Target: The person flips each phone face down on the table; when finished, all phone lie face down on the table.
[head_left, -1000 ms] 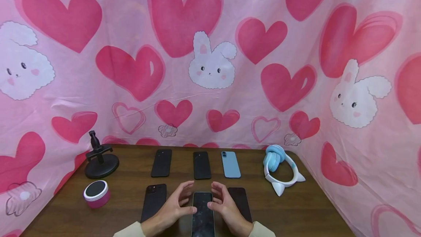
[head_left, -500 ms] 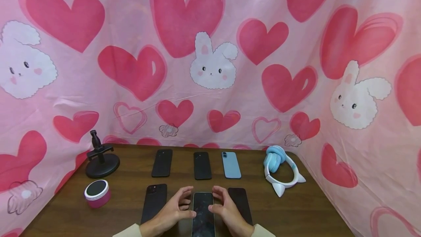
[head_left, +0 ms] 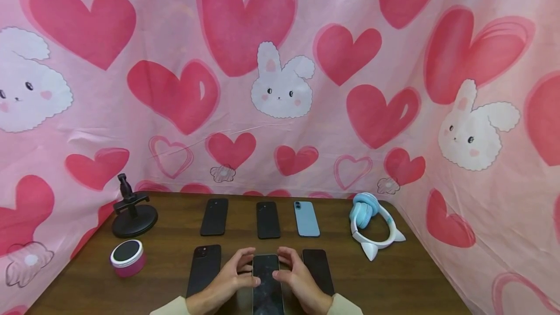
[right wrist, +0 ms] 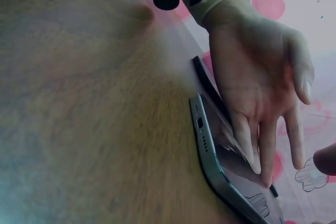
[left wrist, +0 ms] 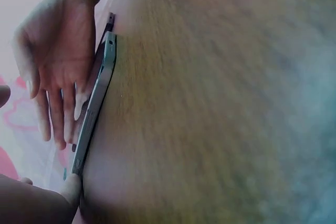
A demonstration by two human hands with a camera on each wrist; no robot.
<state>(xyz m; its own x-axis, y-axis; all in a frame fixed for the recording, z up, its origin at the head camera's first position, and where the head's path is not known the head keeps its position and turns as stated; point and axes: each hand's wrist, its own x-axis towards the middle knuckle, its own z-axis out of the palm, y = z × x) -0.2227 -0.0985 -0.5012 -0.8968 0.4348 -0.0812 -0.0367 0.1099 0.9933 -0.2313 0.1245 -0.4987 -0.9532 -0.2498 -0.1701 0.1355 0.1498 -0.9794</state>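
Note:
A smartphone (head_left: 268,293) lies screen up at the front middle of the table, its dark glass marked with smudges. My left hand (head_left: 226,278) stands along its left side, fingers loosely bent and thumb over the screen's edge. On the opposite side my right hand (head_left: 302,283) mirrors this, its thumb overlapping the screen in the head view. In the left wrist view a left fingertip meets the phone's edge (left wrist: 94,108) at its far end. The right wrist view shows the charging port on the phone's bottom edge (right wrist: 206,142). Neither hand closes round the phone.
Black phones lie left (head_left: 204,269) and right (head_left: 318,271) of the hands. Behind are two more black phones (head_left: 214,217) (head_left: 268,220) and a light blue one (head_left: 307,218). A black stand (head_left: 134,220), pink jar (head_left: 128,257) and cat-ear headphones (head_left: 369,244) flank them on the wooden table (head_left: 393,286).
Both hands have come slightly down and nearer, with the index fingertips now level with the phone's top edge. The phones and other objects have stayed put.

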